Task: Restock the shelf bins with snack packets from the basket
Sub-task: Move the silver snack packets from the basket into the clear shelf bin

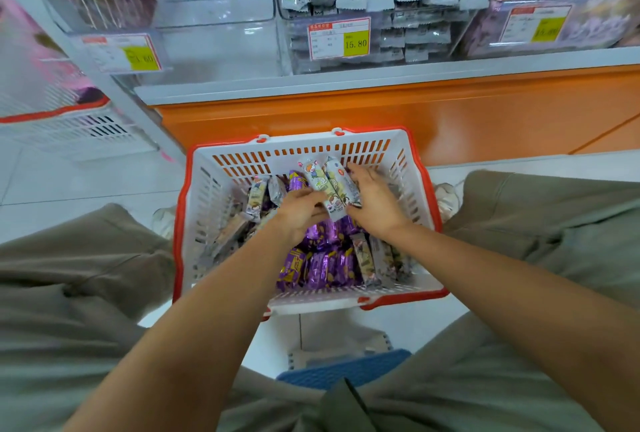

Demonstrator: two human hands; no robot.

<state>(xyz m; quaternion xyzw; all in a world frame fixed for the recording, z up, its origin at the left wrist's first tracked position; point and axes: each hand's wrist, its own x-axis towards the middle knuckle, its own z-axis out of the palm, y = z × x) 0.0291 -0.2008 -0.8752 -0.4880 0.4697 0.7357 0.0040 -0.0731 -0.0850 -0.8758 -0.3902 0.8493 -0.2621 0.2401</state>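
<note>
From where I sit at the controls, the basket [180, 224] stands on the floor between the knees, with its red rim nearest on the left. Above it the left bin [214, 16] shows only a few purple packets at the back. The left hand [299, 208] is down inside the basket, its fingers curled round the lower ends of a small bunch of white packets [329, 186]. These stand tilted above the loose purple packets [322, 265] on the basket floor. The right hand [372, 196] holds the same bunch from the other side, fingers laid over it and thumb tucked under.

I judge this as gathering a handful. To do it well, I'd square the ends so none slips, pinch firmly from both sides and lift straight up clear of the rim. Then I'd carry them to the middle bin [298, 61], whose packets look the same, and lay them facing the same way.
</note>
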